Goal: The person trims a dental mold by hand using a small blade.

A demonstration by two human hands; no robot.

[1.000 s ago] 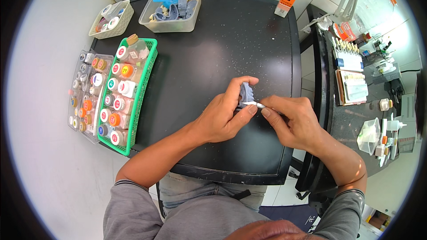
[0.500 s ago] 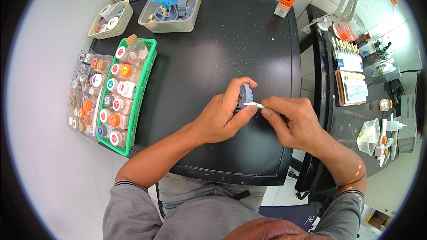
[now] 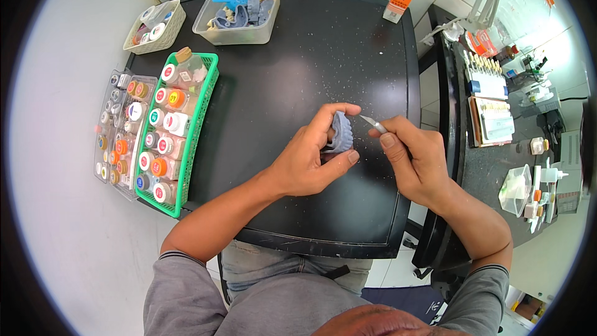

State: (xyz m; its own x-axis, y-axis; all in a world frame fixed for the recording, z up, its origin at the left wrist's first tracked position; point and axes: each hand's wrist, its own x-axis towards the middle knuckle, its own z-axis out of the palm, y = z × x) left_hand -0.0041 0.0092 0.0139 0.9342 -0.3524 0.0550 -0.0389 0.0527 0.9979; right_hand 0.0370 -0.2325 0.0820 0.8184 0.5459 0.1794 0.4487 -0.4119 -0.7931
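Note:
Between the thumb and fingers of my left hand (image 3: 311, 155) I hold a grey-blue dental model (image 3: 342, 134), its row of teeth turned to the right. Part of it is hidden behind my fingers. My right hand (image 3: 415, 158) is closed around the grey handle of a small knife (image 3: 372, 124). The pointed blade is tilted up and left, just right of the model and apart from it. Both hands are above the black table (image 3: 280, 93), over its right half.
Pale crumbs lie scattered beyond my hands. A green basket (image 3: 194, 155) of capped jars stands left, near a clear tub (image 3: 242, 36) with dental models and a blue impression tray. An orange-and-white box (image 3: 398, 4) stands far right. A side bench (image 3: 482, 165) holds shade guides and bottles.
The knife blade has come away from the model, and my right hand has moved slightly up and to the right. The model's teeth show more fully now in my left hand.

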